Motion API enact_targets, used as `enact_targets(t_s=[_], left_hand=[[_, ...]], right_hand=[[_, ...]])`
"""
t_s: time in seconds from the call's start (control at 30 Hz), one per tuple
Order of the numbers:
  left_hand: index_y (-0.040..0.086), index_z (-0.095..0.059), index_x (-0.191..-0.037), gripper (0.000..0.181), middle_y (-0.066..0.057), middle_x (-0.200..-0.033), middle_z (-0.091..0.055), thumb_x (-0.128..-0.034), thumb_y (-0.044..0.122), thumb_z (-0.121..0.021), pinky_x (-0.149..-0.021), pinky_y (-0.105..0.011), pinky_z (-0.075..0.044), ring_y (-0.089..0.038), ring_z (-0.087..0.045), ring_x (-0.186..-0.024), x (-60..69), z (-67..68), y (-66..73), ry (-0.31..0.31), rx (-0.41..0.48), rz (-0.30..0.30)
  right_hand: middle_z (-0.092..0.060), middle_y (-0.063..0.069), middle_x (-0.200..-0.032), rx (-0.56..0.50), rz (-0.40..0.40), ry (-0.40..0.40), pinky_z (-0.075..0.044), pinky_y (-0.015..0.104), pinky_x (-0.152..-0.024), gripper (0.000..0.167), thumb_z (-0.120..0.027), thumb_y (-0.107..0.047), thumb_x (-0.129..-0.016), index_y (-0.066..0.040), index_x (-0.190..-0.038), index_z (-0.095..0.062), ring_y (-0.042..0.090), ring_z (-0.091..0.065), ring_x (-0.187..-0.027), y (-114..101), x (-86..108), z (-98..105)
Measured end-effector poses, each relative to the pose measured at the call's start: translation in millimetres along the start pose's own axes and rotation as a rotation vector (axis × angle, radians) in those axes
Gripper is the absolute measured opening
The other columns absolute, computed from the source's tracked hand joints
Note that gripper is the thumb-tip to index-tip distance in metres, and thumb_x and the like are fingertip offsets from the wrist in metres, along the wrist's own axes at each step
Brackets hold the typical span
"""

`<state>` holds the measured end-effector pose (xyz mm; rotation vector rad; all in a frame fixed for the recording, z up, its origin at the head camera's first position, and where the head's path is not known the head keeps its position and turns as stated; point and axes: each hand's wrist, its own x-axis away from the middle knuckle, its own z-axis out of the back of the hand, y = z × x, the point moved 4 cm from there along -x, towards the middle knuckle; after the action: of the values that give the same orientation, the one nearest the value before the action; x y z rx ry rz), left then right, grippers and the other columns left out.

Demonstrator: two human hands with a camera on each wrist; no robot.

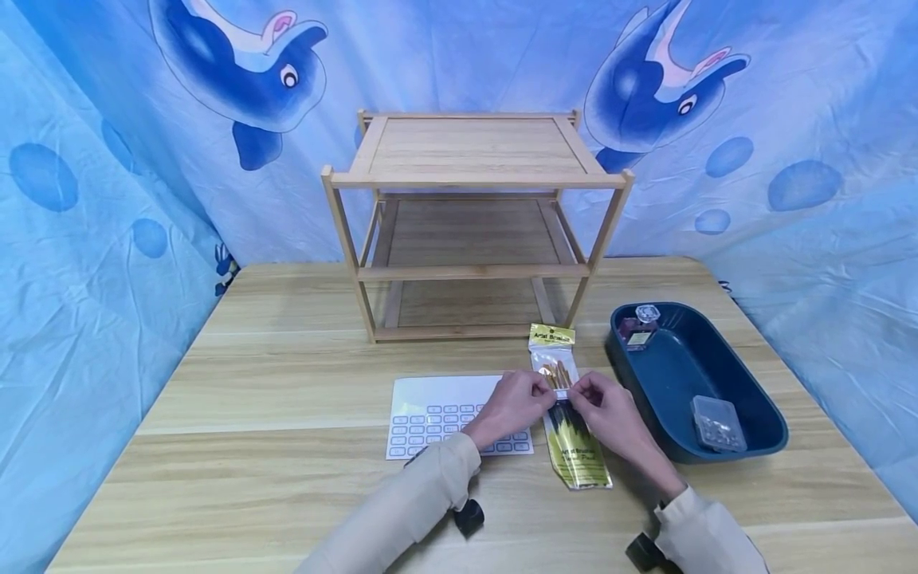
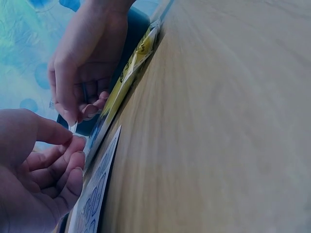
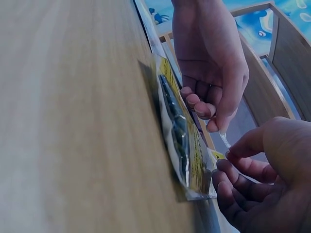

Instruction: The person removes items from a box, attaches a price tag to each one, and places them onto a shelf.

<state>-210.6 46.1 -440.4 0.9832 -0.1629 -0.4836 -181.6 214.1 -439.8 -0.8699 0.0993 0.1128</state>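
Observation:
A small white label strip (image 1: pixel 562 394) is stretched between my two hands. My left hand (image 1: pixel 515 402) pinches its left end between thumb and index finger, and my right hand (image 1: pixel 610 410) pinches the other end. In the right wrist view the strip (image 3: pixel 224 140) appears held slightly above the pack. Beneath it lies a clear and yellow packet of artist brushes (image 1: pixel 577 458), with wooden handles toward the shelf and dark bristles toward me. Under my left wrist lies a white sheet of blue-framed labels (image 1: pixel 430 392), partly covered by the arm.
A wooden three-tier shelf (image 1: pixel 473 182) stands at the back. To the right sits a dark teal bin (image 1: pixel 670 367), holding a small bottle with a clear faceted cap (image 1: pixel 637 331) and a clear plastic case (image 1: pixel 719 424). Blue dolphin-print curtains surround the table.

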Motion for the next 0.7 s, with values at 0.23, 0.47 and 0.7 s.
enact_targets(t_s=[0.23,0.47,0.7], left_hand=[[0.007,-0.076,-0.085,0.012,0.009,-0.065,-0.058,-0.0925,0.007,-0.066,-0.049,-0.017,-0.039,-0.003,-0.046,-0.052,-2.3,-2.6,-0.5,-0.004,-0.026,0.004],[0.009,-0.074,-0.081,0.014,0.009,-0.065,-0.057,-0.0921,0.006,-0.066,-0.052,-0.018,-0.041,-0.003,-0.047,-0.054,-2.9,-4.4,0.9,-0.014,-0.071,0.014],[0.013,-0.067,-0.071,0.022,0.008,-0.063,-0.056,-0.0922,0.006,-0.065,-0.051,-0.019,-0.040,-0.004,-0.046,-0.053,-4.8,-6.1,1.2,-0.022,-0.106,0.021]], right_hand=[[-0.063,0.004,-0.083,0.017,-0.018,-0.007,-0.044,0.026,-0.060,0.009,-0.067,-0.007,-0.098,0.000,-0.093,-0.067,0.019,-0.054,-0.075,2.1,0.3,0.0],[-0.061,0.004,-0.081,0.027,-0.020,-0.010,-0.041,0.026,-0.057,0.005,-0.067,-0.002,-0.096,-0.004,-0.091,-0.067,0.018,-0.053,-0.072,4.0,0.3,-0.7],[-0.061,0.003,-0.080,0.031,-0.002,0.000,-0.041,0.026,-0.056,0.007,-0.068,0.000,-0.094,-0.005,-0.089,-0.067,0.018,-0.052,-0.071,4.3,-0.4,-0.1]])
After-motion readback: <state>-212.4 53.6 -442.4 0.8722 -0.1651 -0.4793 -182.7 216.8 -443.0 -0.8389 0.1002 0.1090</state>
